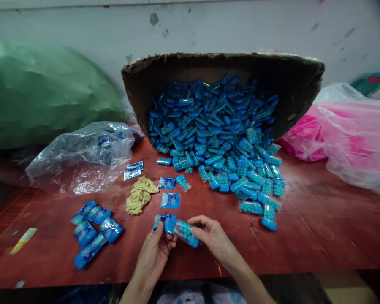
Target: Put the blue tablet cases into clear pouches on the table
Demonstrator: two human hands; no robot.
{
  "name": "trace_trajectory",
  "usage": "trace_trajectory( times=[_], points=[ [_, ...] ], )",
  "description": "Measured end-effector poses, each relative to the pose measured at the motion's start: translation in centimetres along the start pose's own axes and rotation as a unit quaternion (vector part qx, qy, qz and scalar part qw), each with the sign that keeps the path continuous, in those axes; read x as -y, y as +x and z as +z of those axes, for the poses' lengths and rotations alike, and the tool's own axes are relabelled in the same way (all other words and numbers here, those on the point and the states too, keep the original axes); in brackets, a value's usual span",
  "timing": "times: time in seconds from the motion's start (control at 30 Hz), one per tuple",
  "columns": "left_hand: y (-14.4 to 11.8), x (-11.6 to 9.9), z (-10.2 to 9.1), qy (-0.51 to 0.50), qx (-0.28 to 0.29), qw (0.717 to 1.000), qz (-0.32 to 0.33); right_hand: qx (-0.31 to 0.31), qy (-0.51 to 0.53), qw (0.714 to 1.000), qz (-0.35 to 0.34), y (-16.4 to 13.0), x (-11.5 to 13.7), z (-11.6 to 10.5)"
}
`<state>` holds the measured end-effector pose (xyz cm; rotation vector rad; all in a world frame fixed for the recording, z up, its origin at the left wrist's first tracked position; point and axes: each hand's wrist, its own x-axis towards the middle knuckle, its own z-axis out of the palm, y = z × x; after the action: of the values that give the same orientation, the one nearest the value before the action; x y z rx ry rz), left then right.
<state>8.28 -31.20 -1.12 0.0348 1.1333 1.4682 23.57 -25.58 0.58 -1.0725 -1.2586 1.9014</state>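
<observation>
My left hand (pixel 155 251) is closed on a blue printed packet (pixel 168 223), thumb on top. Between my right hand's (pixel 213 236) thumb and fingers is a clear container of blue balls (pixel 186 233) with a blue cap. Its clear end meets the packet's edge; I cannot tell how far it goes inside. Just beyond my hands lie a flat blue packet (pixel 170 200) and another packet (pixel 166 183), with a single container (pixel 183 183) beside them. To the left rest several filled blue packets (pixel 95 228).
A tipped cardboard box (pixel 134 90) spills many blue containers (pixel 205 126) onto the red table (pixel 221 270). A yellowish cloth (pixel 141 195), a clear plastic bag (pixel 79 162) and a big green sack (pixel 47 97) are left. Pink bags (pixel 345 135) lie right; a yellow cutter-like strip (pixel 23 240) lies far left.
</observation>
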Motion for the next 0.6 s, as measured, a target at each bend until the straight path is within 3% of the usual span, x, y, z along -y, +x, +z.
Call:
trace_trajectory(
  times=[0.13,0.3,0.6],
  points=[
    [-0.12,-0.25,0.08,0.024,0.014,1.0,0.015,-0.006,-0.016,1.0,-0.016,0.1,0.05,-0.12],
    [-0.05,-0.24,0.04,0.0,-0.043,0.999,-0.001,-0.029,-0.001,0.999,-0.039,0.04,-0.24,-0.18],
    [-0.5,0.22,0.95,-0.026,-0.057,0.998,-0.028,-0.054,-0.07,0.99,-0.111,-0.59,-0.42,0.74]
  ],
)
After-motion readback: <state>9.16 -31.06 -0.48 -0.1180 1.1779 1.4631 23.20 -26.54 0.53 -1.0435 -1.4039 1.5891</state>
